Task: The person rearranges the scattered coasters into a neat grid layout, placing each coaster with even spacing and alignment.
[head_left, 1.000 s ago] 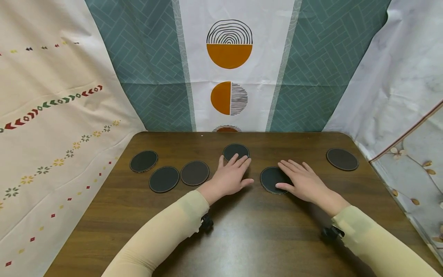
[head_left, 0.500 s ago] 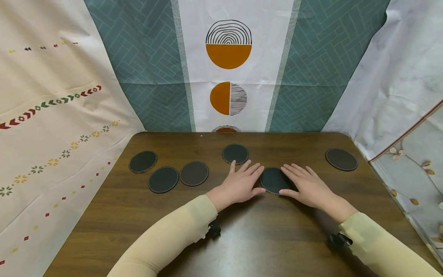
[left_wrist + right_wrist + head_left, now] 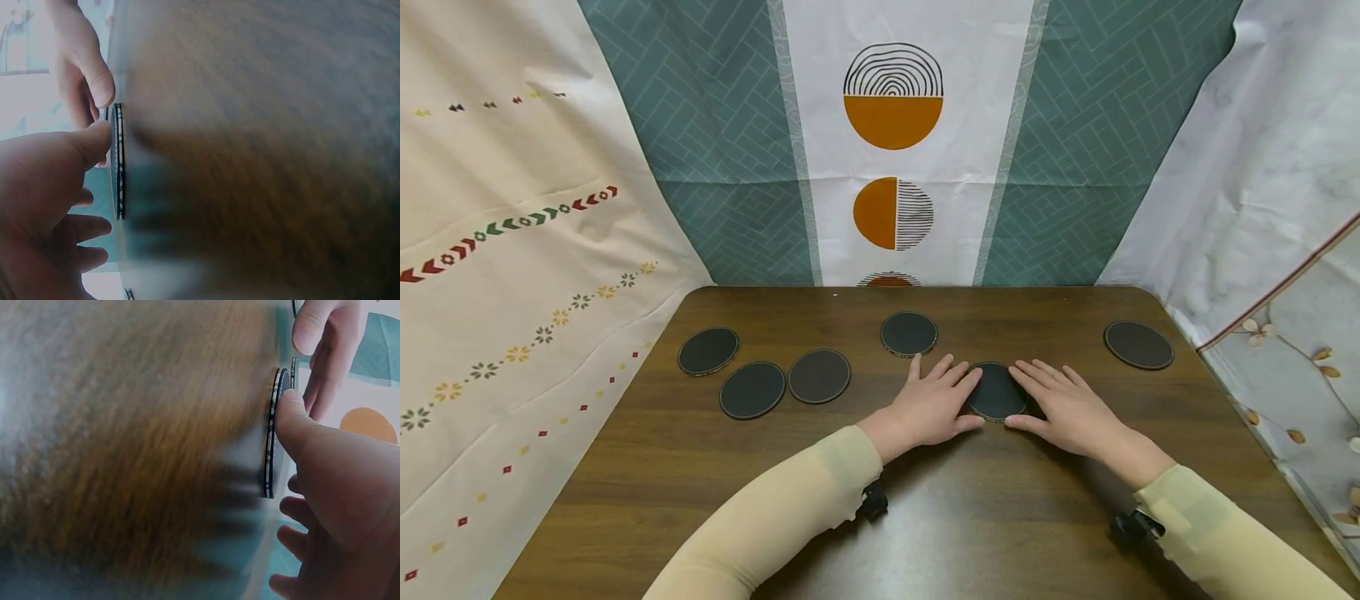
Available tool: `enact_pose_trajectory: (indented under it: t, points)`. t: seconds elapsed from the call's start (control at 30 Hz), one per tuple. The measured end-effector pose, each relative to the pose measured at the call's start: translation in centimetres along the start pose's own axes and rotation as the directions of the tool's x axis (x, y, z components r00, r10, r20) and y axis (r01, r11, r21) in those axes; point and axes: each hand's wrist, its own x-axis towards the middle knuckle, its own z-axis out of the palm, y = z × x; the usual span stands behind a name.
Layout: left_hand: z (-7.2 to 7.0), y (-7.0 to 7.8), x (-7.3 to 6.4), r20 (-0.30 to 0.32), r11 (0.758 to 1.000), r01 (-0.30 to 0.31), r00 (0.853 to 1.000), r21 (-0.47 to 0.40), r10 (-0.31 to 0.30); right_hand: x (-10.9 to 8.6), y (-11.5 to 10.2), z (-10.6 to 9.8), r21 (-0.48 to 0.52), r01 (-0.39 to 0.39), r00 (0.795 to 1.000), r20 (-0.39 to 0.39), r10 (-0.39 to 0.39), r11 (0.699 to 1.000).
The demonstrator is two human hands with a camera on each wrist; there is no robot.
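A round black coaster point(image 3: 997, 392) with a light stitched edge lies flat on the brown wooden table, between the two hands. My left hand point(image 3: 934, 408) is at its left rim, fingers stretched out and thumb apart. On the opposite side, my right hand point(image 3: 1067, 408) has its straight fingertips and thumb over the right rim. From the left wrist view, the coaster point(image 3: 119, 162) shows edge-on with a layered black and white rim, and the left thumb is right at it. The right wrist view has the right thumb overlapping the coaster point(image 3: 273, 437).
Behind the left hand lies another black coaster point(image 3: 908, 333). Towards the left are a brownish coaster point(image 3: 819, 376), a black coaster point(image 3: 752, 389) and one near the corner point(image 3: 708, 350). A brownish coaster point(image 3: 1138, 344) lies far right. Patterned cloths point(image 3: 730, 150) hang around the table.
My left hand has moved right and nearer, from the back middle coaster to the left rim of the one between the hands. My right hand has shifted slightly right, uncovering more of that coaster.
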Motion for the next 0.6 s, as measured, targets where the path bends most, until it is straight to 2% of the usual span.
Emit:
enact_pose_trajectory:
  t: [0.33,0.6]
  points:
    - [0.21,0.35,0.2,0.023,1.0,0.007,1.0,-0.018,-0.006,0.2,-0.2,0.25,-0.002,0.003,1.0,0.013,-0.003,1.0]
    - [0.41,0.26,0.52,0.0,1.0,0.011,1.0,-0.001,-0.011,0.33,-0.29,0.43,0.005,-0.002,1.0,0.012,0.002,1.0]
